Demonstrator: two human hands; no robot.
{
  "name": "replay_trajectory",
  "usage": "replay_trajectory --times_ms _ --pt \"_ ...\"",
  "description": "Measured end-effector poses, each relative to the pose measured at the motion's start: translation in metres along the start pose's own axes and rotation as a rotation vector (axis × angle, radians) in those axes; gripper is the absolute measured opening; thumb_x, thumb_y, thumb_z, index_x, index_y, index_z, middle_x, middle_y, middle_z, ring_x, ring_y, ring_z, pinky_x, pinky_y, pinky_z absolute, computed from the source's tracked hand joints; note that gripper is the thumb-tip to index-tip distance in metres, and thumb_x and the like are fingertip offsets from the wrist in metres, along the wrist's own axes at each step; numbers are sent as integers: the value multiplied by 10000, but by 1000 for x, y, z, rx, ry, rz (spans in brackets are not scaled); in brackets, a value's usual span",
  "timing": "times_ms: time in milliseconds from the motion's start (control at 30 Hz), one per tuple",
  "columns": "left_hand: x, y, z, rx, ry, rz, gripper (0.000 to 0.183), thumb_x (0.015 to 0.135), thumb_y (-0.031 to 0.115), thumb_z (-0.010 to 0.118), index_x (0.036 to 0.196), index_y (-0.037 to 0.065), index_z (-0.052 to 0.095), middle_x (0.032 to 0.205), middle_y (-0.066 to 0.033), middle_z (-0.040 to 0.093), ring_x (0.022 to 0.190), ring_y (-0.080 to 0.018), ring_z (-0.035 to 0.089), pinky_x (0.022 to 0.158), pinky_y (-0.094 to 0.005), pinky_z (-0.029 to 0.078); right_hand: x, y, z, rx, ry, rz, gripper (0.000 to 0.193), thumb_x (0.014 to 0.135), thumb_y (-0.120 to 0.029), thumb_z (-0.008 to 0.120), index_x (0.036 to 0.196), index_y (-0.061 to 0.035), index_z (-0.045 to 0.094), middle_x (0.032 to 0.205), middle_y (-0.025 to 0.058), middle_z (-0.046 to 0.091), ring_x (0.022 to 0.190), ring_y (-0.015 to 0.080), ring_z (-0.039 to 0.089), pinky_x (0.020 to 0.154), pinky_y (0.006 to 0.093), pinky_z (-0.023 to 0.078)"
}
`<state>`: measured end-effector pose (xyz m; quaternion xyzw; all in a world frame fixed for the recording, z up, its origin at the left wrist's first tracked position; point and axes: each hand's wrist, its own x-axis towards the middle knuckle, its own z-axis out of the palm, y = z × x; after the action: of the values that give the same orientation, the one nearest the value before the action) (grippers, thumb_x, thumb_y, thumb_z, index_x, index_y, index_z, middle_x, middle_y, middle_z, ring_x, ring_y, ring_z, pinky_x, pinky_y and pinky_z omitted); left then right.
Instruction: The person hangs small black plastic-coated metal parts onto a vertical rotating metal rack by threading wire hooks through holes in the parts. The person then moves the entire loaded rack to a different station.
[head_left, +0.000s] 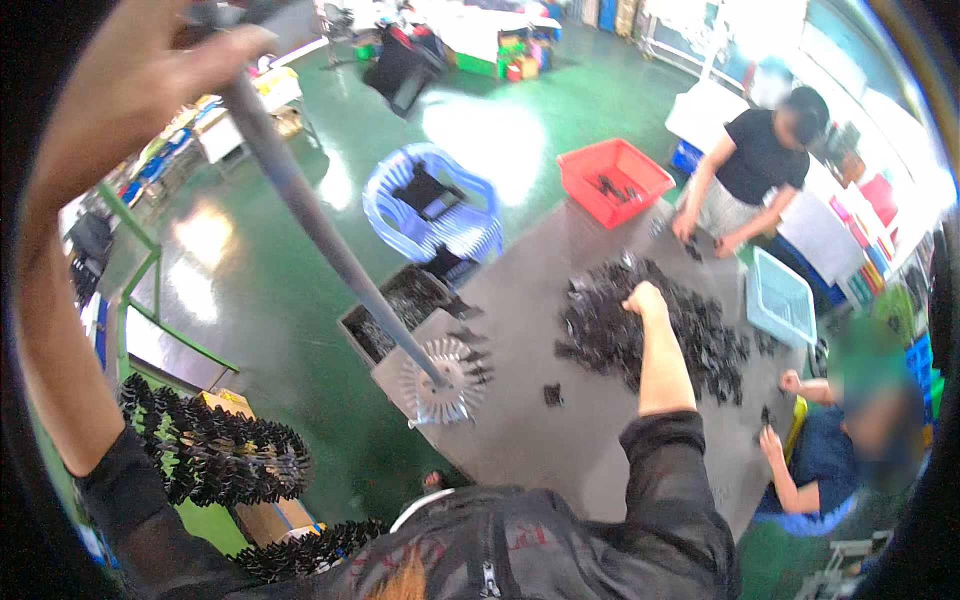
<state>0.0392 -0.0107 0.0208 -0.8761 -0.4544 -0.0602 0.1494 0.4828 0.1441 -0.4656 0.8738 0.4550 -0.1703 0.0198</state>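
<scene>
At the upper left, my left hand (165, 85) is closed round the top of a grey metal pole (310, 215), its fingers partly cut off by the picture's edge. The pole slants down to a round slotted metal disc (455, 385) at the table's left corner; small black pieces fringe the disc's right side. My right hand (648, 297) reaches over a wide heap of small black parts (690, 335), its fingers closed among them. Whatever they grasp is too small to make out. A lone black part (552, 394) lies left of the heap on the grey table (510, 440).
Past the heap are a red bin (615, 185) and a light blue basket (780, 297). Two co-workers (765, 160) handle black parts on the right. A blue chair (400, 185) and dark bin (375, 345) stand left. Stacked black parts (215, 440) rise at lower left.
</scene>
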Motion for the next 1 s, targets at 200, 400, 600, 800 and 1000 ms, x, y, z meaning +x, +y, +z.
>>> replay_trajectory --times_ms 200,400,600,800,1000 --pt "8 37 -12 218 80 87 449 774 153 509 1120 -133 512 988 -268 596 855 -332 610 802 -359 499 -100 -110 -157 581 634 -844 299 781 -240 619 1026 -69 623 1040 153 598 1002 307 563 868 393 431" --pt "23 -10 34 304 373 192 304 779 57 571 1078 4 584 1093 -144 592 1037 -319 526 917 -383 397 -303 -204 -240 1139 856 -1434 221 824 -158 604 1011 -40 615 889 119 651 726 219 643 654 317 480" --pt "16 19 1 167 33 33 291 709 28 476 964 -78 570 844 -235 593 825 -377 583 752 -409 468 -329 -247 -233 938 1004 -1196 160 830 -145 587 946 -50 643 701 81 650 617 171 624 571 292 469" --pt "7 21 14 196 195 65 244 661 -13 449 860 -84 571 685 -241 578 685 -400 588 647 -420 481 -316 -239 -241 1492 170 -1508 161 860 -143 565 858 -20 670 684 54 658 599 82 587 551 224 454" --pt "-9 34 2 291 187 -81 331 631 -47 479 935 -93 601 753 -220 620 734 -318 630 665 -365 514 -298 -223 -242 1505 -16 -1683 307 890 -273 556 962 23 596 754 80 635 700 183 633 670 266 490"
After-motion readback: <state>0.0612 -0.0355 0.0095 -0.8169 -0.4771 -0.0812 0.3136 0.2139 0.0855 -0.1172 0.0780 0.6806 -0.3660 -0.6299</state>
